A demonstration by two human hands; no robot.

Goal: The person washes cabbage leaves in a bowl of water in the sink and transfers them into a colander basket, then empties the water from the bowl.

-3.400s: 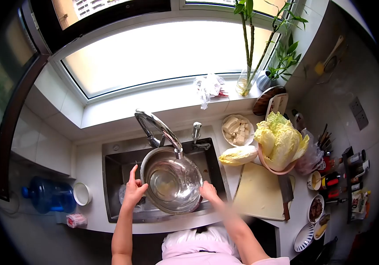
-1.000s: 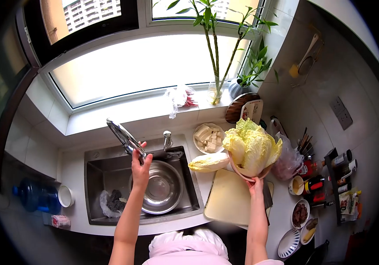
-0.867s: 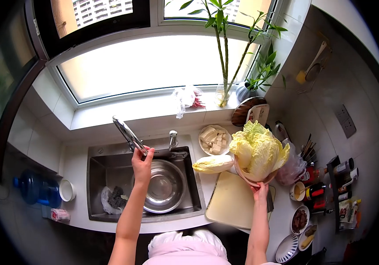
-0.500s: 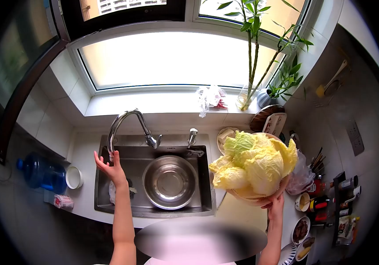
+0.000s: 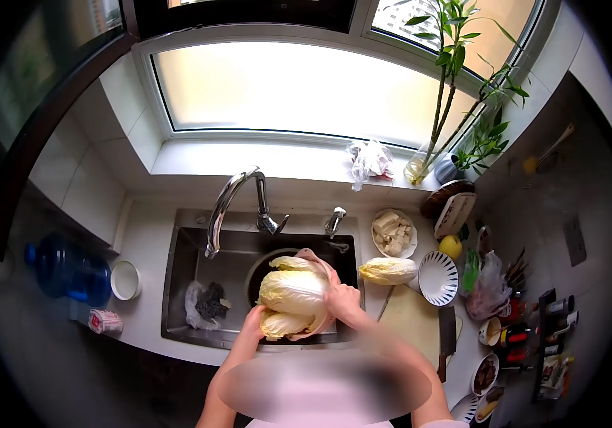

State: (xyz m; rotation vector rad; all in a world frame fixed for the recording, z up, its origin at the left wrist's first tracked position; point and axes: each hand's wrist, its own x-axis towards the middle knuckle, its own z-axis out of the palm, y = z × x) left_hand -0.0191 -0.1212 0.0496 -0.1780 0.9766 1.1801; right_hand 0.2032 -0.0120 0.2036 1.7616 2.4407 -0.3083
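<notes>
Over the sink (image 5: 231, 335) is a pink basket (image 5: 326, 269) tilted to the left, with yellow-green cabbage leaves (image 5: 293, 293) in it. My right hand (image 5: 343, 299) grips the basket's right side. My left hand (image 5: 253, 322) is closed against the lower left of the leaves; its fingertips are partly hidden. Beneath the basket, a round metal bowl (image 5: 255, 273) shows only in part. The curved faucet (image 5: 235, 192) hangs to the left of the basket. A dark scrubber (image 5: 212, 302) and a clear plastic bag (image 5: 194, 307) lie at the sink's left.
Right of the sink are a bowl of tofu (image 5: 394, 232), a small cabbage (image 5: 388, 270), a striped bowl (image 5: 438, 278), a cutting board (image 5: 409, 321) and a cleaver (image 5: 448, 335). A white bowl (image 5: 125, 280) and a blue water jug (image 5: 67, 269) stand left.
The cabbage basket has moved left from above the counter to over the sink and tilted. My left hand has left the faucet and come to the leaves. The striped bowl is uncovered.
</notes>
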